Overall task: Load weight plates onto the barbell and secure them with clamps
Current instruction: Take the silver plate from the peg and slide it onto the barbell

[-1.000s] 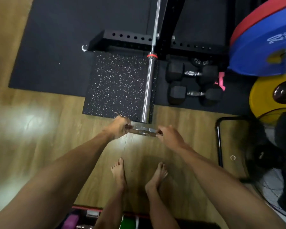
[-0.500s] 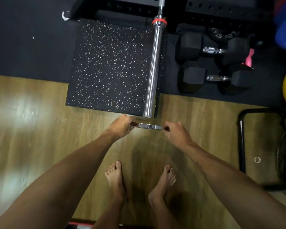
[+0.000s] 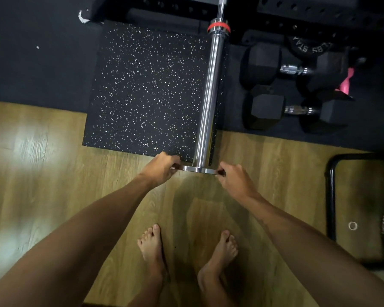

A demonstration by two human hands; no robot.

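A chrome barbell sleeve [image 3: 208,94] runs toward me from a red-ringed collar [image 3: 218,26] at the top. A thin silver weight plate [image 3: 198,169] stands edge-on at the sleeve's near end, touching the tip. My left hand [image 3: 162,168] grips the plate's left rim. My right hand [image 3: 233,180] grips its right rim. The plate's centre hole is hidden from this angle. No clamp is visible.
A black speckled rubber mat [image 3: 146,89] lies under the sleeve. Two black hex dumbbells [image 3: 295,109] and a pink object [image 3: 345,84] sit to the right. A black metal frame [image 3: 333,196] stands at the right. My bare feet [image 3: 186,258] are on wooden floor.
Both hands carried the plate a little forward, from just short of the sleeve's end to right against it. My view has tilted down and closer.
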